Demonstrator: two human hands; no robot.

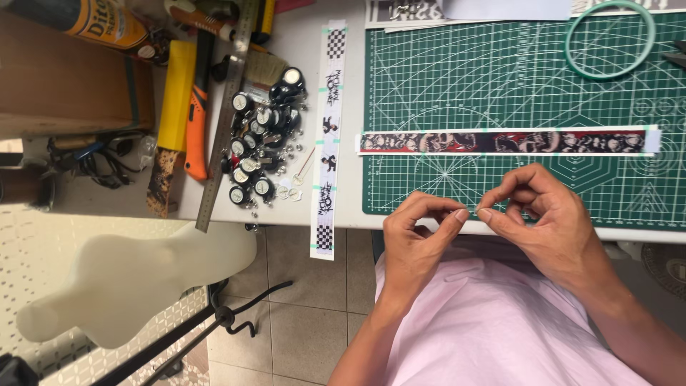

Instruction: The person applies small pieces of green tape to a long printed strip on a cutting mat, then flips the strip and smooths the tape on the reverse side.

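We see the green cutting mat (500,86) on a white table (300,193) above a tiled floor (300,307). On the mat, the printed strip (504,141) lies with its long axis running left to right, just beyond our hands. At the table's near edge, our left hand (418,232) and right hand (547,214) meet with fingertips pinched together; what they grip, we cannot tell.
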